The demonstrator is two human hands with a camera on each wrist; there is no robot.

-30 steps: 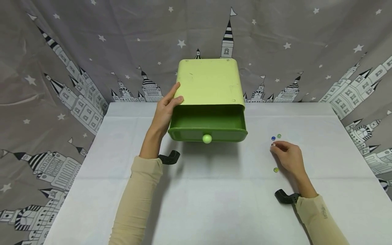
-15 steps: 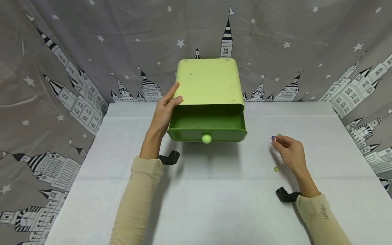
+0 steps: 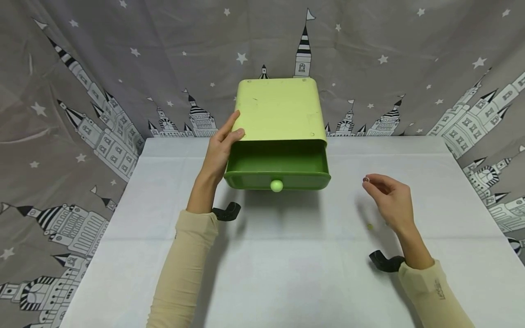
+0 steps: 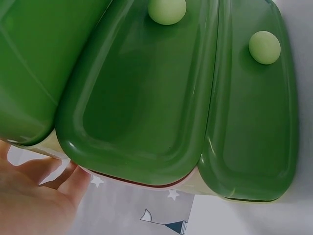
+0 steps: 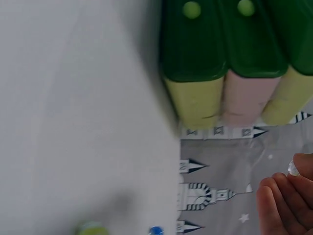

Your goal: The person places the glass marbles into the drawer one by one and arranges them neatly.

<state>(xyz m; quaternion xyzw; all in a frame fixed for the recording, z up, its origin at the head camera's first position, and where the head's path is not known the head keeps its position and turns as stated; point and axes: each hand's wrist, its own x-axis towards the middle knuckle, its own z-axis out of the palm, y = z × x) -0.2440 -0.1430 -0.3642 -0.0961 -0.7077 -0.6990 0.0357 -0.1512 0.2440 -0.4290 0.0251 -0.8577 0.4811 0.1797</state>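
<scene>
A small drawer cabinet (image 3: 279, 109) with a pale yellow top stands at the back middle. Its green top drawer (image 3: 254, 181) is pulled out, with nothing showing inside. My left hand (image 3: 219, 148) rests along the cabinet's left side, thumb at the top's front edge; its fingers (image 4: 73, 183) lie against the side wall. To the right, my right hand (image 3: 391, 198) pinches a small clear gem (image 5: 293, 169) between thumb and forefinger, raised over the table. A yellow-green gem (image 3: 369, 226) lies below that hand. A blue gem (image 5: 156, 230) shows at the right wrist view's bottom edge.
White cloth covers the table (image 3: 283, 273). A grey curtain (image 3: 164, 36) printed with castles and stars hangs behind and at both sides. Two lower drawers with round knobs, the middle one (image 4: 142, 103) in a pink casing, are shut beneath the top drawer.
The right hand, with the small gem pinched, has risen from the table and shifted slightly away and right, covering the blue and green gems in the head view. The left hand and cabinet stay put.
</scene>
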